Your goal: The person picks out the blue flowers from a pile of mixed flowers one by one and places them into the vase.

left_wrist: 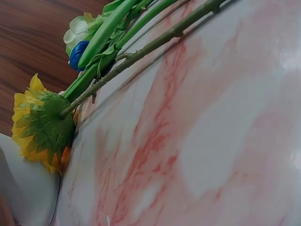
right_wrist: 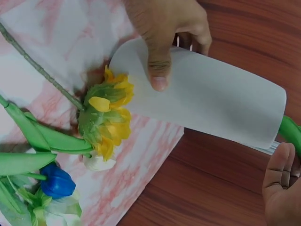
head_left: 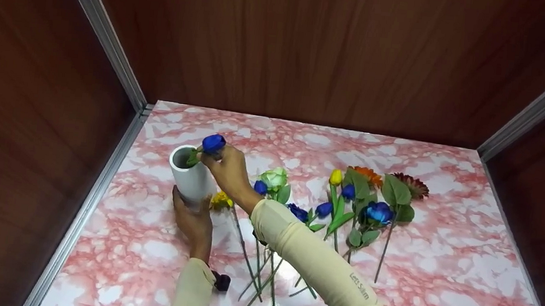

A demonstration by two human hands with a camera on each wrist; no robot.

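Observation:
A white cylindrical vase (head_left: pixel 192 181) stands at the table's left, tilted a little. My left hand (head_left: pixel 194 226) grips it low down, the thumb pressed on the vase wall (right_wrist: pixel 211 94) in the right wrist view. At its mouth my right hand (head_left: pixel 231 170) pinches a blue flower (head_left: pixel 214 143) just below the bloom. A green leaf (head_left: pixel 193 158) of that flower is at the opening; the lower stem is hidden in the vase. Beside the vase base lies a yellow sunflower-like bloom (left_wrist: pixel 44 127), close to the wall. In the left wrist view the left hand is barely visible.
Right of the vase lie a pale green rose (head_left: pixel 274 178), blue buds (head_left: pixel 324 209) and several crossing stems. Farther right are a yellow tulip (head_left: pixel 335 177), an orange flower (head_left: pixel 369 176), a blue rose (head_left: pixel 379 213) and a dark red flower (head_left: pixel 413 185). Brown panels (head_left: pixel 282 49) enclose the marbled table.

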